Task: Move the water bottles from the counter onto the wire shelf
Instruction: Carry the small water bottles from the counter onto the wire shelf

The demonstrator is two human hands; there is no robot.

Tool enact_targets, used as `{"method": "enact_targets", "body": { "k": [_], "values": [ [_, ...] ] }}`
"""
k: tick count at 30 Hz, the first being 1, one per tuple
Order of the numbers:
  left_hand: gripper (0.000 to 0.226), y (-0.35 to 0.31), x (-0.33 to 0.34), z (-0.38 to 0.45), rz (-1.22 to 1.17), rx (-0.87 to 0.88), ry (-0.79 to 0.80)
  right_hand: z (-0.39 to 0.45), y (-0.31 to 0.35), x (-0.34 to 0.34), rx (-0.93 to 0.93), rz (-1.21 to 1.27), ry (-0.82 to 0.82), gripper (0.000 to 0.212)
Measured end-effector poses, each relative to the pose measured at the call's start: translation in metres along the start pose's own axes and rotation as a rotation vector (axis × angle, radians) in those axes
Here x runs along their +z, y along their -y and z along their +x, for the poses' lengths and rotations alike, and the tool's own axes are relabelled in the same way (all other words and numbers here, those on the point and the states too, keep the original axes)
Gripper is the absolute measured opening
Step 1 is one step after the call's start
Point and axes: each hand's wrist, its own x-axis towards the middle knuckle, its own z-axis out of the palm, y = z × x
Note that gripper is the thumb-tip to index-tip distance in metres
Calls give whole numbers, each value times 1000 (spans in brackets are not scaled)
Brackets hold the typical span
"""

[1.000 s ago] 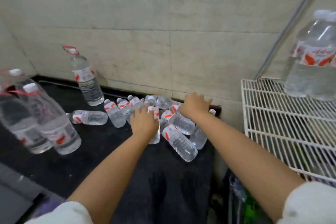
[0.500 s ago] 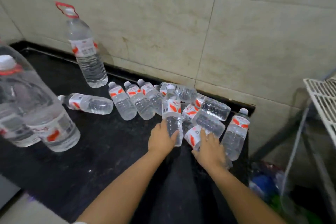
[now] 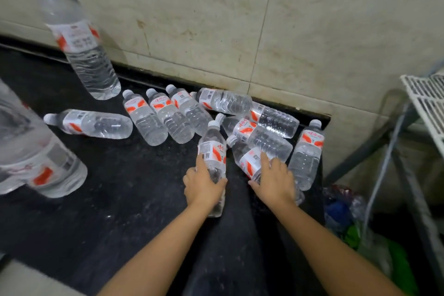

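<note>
Left hand wrapped round small clear plastic water bottle, red-white label; right hand clamped on its neighbour. Both lie on black speckled desk. Advice: grip mid-body, lift clear of pile, swing right to white wire shelf.

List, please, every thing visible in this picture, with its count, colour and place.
Small clear plastic water bottles: ten, white caps, red-white labels, on the counter near the wall.
Large clear plastic water bottles: one by the wall, more blurred at the left edge.
Black stone counter: one, under the bottles.
White wire shelf: one, right edge.
Plastic bags: blue and green, below the shelf, count unclear.
Left hand: grips one small bottle.
Right hand: holds a second small bottle.
</note>
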Motion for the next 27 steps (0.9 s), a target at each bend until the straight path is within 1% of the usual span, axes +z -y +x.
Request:
{"method": "enact_targets", "body": {
  "k": [3,6,8,10,12,14,16,19,22,27],
  "values": [
    [81,30,-15,-27,-41,-70,32,-8,3,0,-34,-57,-17,76],
    [83,54,-29,-59,72,-73,26,-29,2,3,-84,-114,-12,74],
    [83,66,-37,-83,276,-29,19,-50,1,5,-92,-111,20,74],
    [80,76,-39,-105,549,75,12,-72,-1,6,-96,-113,54,76],
    [77,83,-39,-121,683,139,32,-91,-2,6,-100,-103,98,77],
    [75,83,-38,-126,708,137,33,-100,-1,5,-81,-70,130,76],
    [75,76,-37,-119,681,116,-6,-98,3,2,-41,-10,149,75],
    [82,65,-29,-99,625,49,-24,-87,16,1,25,33,152,85],
    [73,63,-23,-89,622,0,-34,-82,26,5,63,9,100,80],
    [63,62,-25,-92,621,35,-38,-85,23,2,70,57,103,74]
  ]
}}
